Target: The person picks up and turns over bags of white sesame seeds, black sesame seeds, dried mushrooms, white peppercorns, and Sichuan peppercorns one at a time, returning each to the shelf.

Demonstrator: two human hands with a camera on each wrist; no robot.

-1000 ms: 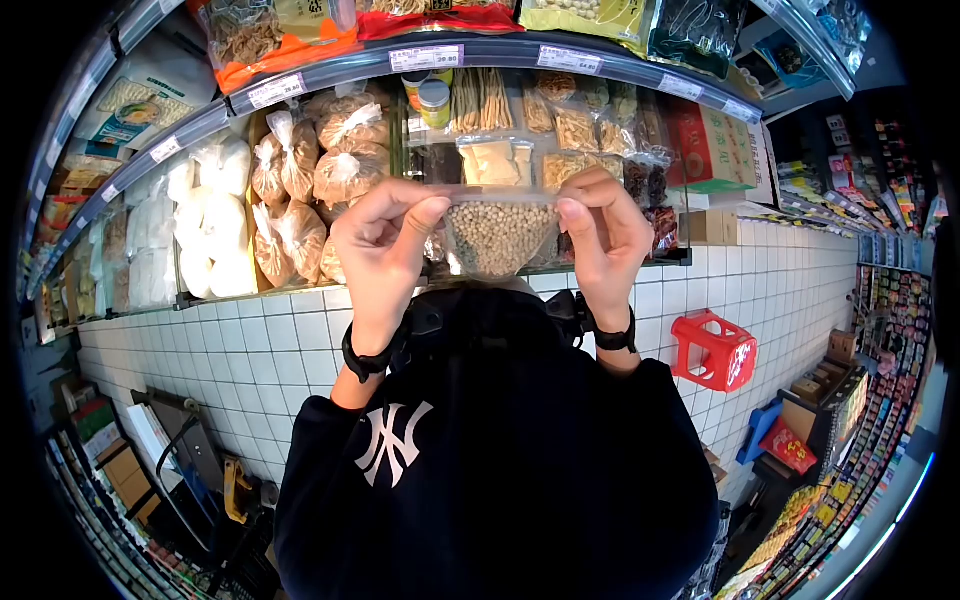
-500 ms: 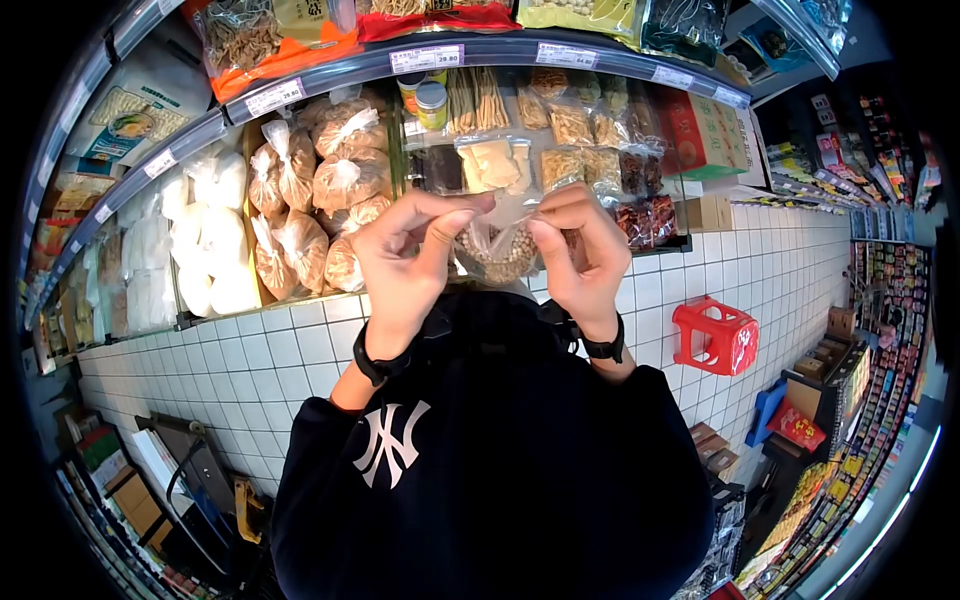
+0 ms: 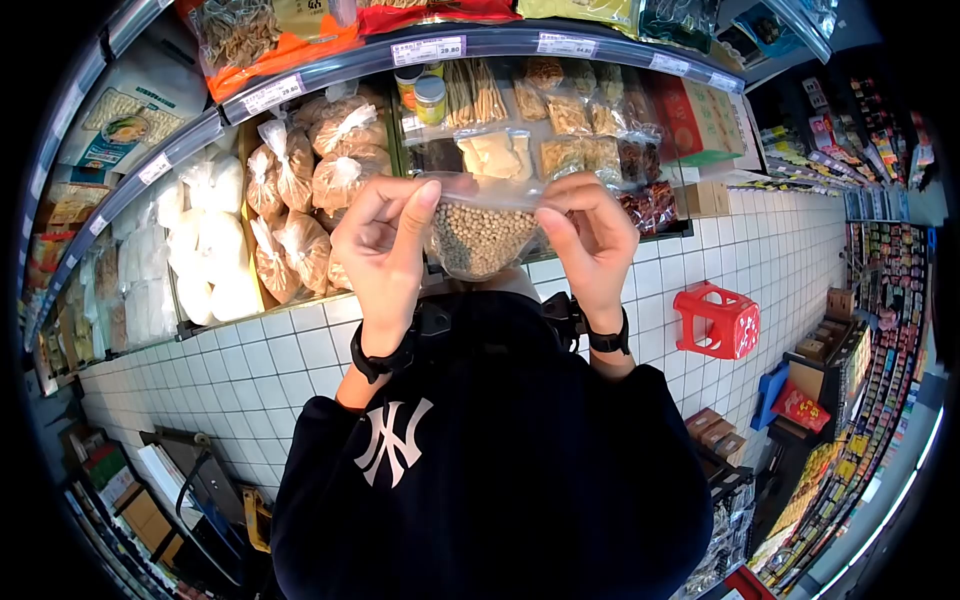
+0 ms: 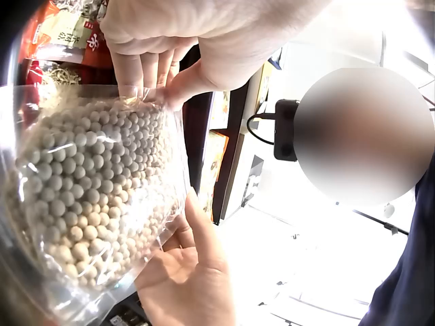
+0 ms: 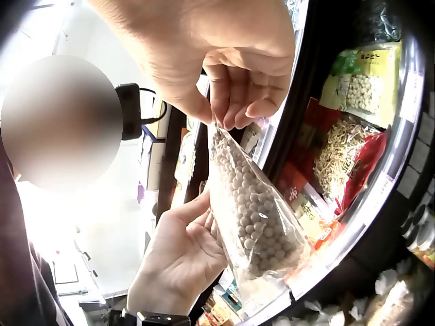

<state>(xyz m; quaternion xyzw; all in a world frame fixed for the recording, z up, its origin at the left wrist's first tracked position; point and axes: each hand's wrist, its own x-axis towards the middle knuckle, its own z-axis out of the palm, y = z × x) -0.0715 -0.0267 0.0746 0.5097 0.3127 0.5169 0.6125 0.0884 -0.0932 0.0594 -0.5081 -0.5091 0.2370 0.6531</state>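
Observation:
A clear plastic bag of small round beige balls hangs between the two hands in the head view. The left hand pinches its top corner between thumb and fingers; the right hand pinches the opposite top corner. Close up in the left wrist view, the bag is broad, with the left hand gripping its edge. From the right wrist the bag appears narrow and slanted, and the right hand pinches its corner.
Behind the bag, a display holds packets of dried goods, tied brown bags and white bags under a shelf edge with price labels. A red stool stands on the tiled floor at the right.
Half a second ago the hands were closer together and the bag's top was folded; now they are farther apart and the bag is spread flatter. The bag sits slightly further left than a second ago.

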